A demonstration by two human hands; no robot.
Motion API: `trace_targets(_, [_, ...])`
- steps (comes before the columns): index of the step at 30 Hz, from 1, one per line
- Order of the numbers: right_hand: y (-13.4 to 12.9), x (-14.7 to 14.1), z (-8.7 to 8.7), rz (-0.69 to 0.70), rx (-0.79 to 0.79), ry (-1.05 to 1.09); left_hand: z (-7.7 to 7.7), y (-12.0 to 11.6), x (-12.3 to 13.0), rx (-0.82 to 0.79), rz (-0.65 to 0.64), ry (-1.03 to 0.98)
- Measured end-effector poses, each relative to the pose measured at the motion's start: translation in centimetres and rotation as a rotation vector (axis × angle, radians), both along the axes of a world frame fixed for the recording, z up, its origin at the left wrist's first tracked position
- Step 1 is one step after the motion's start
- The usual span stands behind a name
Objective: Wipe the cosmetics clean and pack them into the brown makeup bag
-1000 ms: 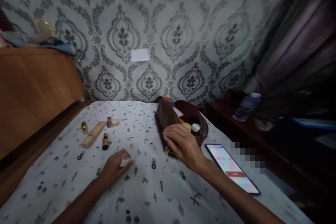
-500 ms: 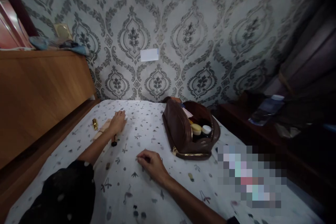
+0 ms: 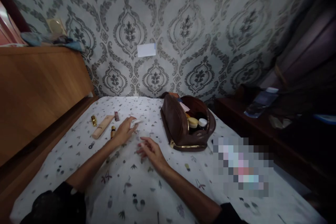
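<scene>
My left hand [image 3: 125, 132] is closed around a small white item [image 3: 136, 121], too blurred to name, just above the patterned sheet. Facing it, my right hand [image 3: 152, 151] has its fingers apart and holds nothing. Left of my left hand lie a beige squeeze tube [image 3: 103, 126], a small gold cylinder [image 3: 93, 121], a small pinkish tube [image 3: 116, 116] and a gold-and-dark tube [image 3: 112, 131]. To the right stands a brown zippered toiletry bag [image 3: 173, 119], unzipped. Inside it show a yellow-lidded jar [image 3: 193, 122] and a white-lidded jar [image 3: 202, 123].
A wooden panel [image 3: 42, 94] bounds the left side, and a patterned wall [image 3: 162, 21] rises behind. At right, a clear plastic bottle [image 3: 261, 103] rests on a dark ledge. A pixelated patch [image 3: 241, 166] covers something on the sheet.
My left hand has lifted from beside the beige tube and moved right, now with the white item. My right hand's fingers have spread. The view has shifted slightly.
</scene>
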State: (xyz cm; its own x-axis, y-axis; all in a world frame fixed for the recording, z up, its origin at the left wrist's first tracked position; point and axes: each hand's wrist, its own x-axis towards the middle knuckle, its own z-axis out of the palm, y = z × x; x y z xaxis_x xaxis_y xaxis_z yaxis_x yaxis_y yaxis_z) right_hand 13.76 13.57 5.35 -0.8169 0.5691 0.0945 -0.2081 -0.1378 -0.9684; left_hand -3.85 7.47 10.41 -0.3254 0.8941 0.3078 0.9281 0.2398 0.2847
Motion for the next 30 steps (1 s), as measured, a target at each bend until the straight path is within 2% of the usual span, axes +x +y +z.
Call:
trace_targets(2, [-0.3, -0.1, 0.0, 0.015, -0.163, 0.027, -0.3, -1.6, 3.3, 0.097, -0.122, -0.135])
trace_targets(5, [-1.3, 0.0, -0.3, 0.028, -0.331, 0.040, -0.8, -3.5, 6.9, 0.123, -0.067, -0.161])
trace_targets(7, [-1.8, 0.2, -0.6, 0.031, -0.383, 0.048, -1.0, -4.1, 7.8, 0.147, -0.019, -0.155])
trace_targets(10, [-2.0, 0.5, -0.6, 0.084, -0.423, 0.052, -1.1, -4.2, 7.6, 0.214, -0.027, -0.245])
trace_targets(15, [-1.2, 0.7, 0.1, 0.165, -0.477, 0.070, -2.1, -3.7, 6.2, 0.306, -0.007, -0.667])
trace_targets(17, [-1.0, 0.8, 0.3, 0.195, -0.503, 0.067, -2.6, -3.6, 6.0, 0.369, -0.032, -0.759])
trace_targets(20, [-1.0, 0.7, 0.3, 0.197, -0.560, 0.063, -2.9, -3.7, 5.9, 0.388, -0.109, -0.811])
trace_targets(23, [-1.1, 0.5, 0.1, 0.159, -0.599, 0.100, -2.8, -4.1, 6.1, 0.338, -0.171, -0.825])
trace_targets(30, [-0.8, 0.4, 0.0, 0.047, -0.611, 0.146, -2.8, -4.7, 6.4, 0.244, -0.290, -0.657])
